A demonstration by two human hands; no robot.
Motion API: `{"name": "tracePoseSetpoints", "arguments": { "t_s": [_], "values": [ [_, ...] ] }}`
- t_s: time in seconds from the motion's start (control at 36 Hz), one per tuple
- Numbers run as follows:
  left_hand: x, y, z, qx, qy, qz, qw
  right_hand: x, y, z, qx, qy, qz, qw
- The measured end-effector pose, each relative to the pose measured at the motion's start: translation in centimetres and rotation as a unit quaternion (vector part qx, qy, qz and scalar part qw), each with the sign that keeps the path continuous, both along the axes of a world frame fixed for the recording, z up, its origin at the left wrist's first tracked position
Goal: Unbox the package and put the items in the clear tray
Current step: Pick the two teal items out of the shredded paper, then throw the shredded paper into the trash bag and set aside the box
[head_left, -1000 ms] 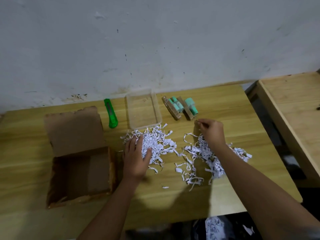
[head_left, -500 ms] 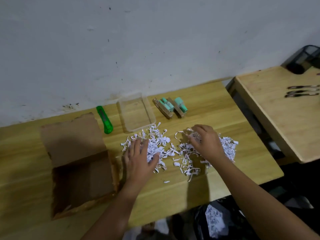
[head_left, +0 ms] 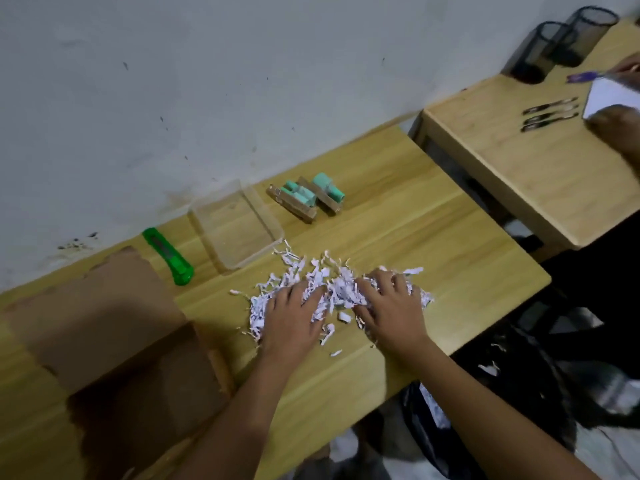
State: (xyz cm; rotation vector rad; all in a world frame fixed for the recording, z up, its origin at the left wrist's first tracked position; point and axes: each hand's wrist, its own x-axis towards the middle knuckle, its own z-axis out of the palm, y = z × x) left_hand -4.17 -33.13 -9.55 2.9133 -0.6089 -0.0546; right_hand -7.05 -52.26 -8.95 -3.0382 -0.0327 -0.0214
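Note:
The brown cardboard box [head_left: 138, 368] lies opened at the left of the wooden table, its flap folded back and its inside dark. The clear tray [head_left: 270, 230] stands near the wall with nothing in it. To its right lie two items [head_left: 306, 195] of brown card with mint-green parts. A heap of white shredded paper [head_left: 332, 278] sits in front of the tray. My left hand [head_left: 291, 317] presses flat on the heap's left side. My right hand [head_left: 391, 306] curls its fingers into the right side, gathering shreds.
A green utility knife [head_left: 169, 256] lies between the box and the tray. A second wooden table [head_left: 533, 174] at the right holds pens, two black mesh cups [head_left: 561, 43] and another person's hand with paper. A dark bag with shreds sits below the table's front edge.
My right hand swept the right-hand shreds leftward, so the two heaps have merged into one. My left hand stayed on the heap. The view swung right, showing the second table.

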Motion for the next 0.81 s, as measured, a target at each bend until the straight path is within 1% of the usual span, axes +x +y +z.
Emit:
{"name": "tracePoseSetpoints", "arguments": {
  "t_s": [0.08,0.17,0.22,0.28,0.33,0.39,0.5,0.58,0.67,0.75,0.81],
  "values": [
    [-0.1,-0.1,0.3,-0.018,0.03,-0.048,0.998,-1.1,0.2,0.4,0.02,-0.006,0.022,1.0],
    [-0.4,-1.1,1.4,-0.021,0.059,-0.092,0.994,-2.2,-0.1,1.5,0.037,0.026,0.033,0.998],
    [-0.6,-2.4,2.0,-0.026,0.083,-0.112,0.99,-2.9,-0.9,2.5,0.047,0.049,0.015,0.998],
    [-1.1,-4.4,2.9,-0.053,0.125,-0.125,0.983,-3.8,-2.2,3.5,0.06,0.055,-0.021,0.996],
    [-1.7,-7.0,4.4,-0.074,0.154,-0.139,0.975,-5.1,-4.2,4.3,0.085,0.05,-0.086,0.991],
    [-2.3,-10.2,5.5,-0.089,0.147,-0.169,0.97,-6.8,-6.5,5.3,0.102,0.038,-0.147,0.983],
    [-4.0,-16.9,7.0,-0.125,0.137,-0.242,0.953,-11.1,-11.4,6.8,0.107,0.027,-0.236,0.965],
    [-6.1,-21.8,6.9,-0.141,0.148,-0.28,0.938,-14.5,-14.9,7.0,0.143,0.015,-0.308,0.94],
    [-8.5,-26.0,5.5,-0.148,0.167,-0.31,0.924,-17.8,-18.1,6.0,0.222,0.012,-0.373,0.901],
    [-10.6,-29.2,3.6,-0.153,0.187,-0.32,0.916,-20.7,-20.4,4.5,0.313,0.024,-0.405,0.859],
    [-11.7,-30.8,2.1,-0.143,0.204,-0.315,0.916,-22.2,-21.6,3.5,0.34,0.039,-0.423,0.839]
  ]
}}
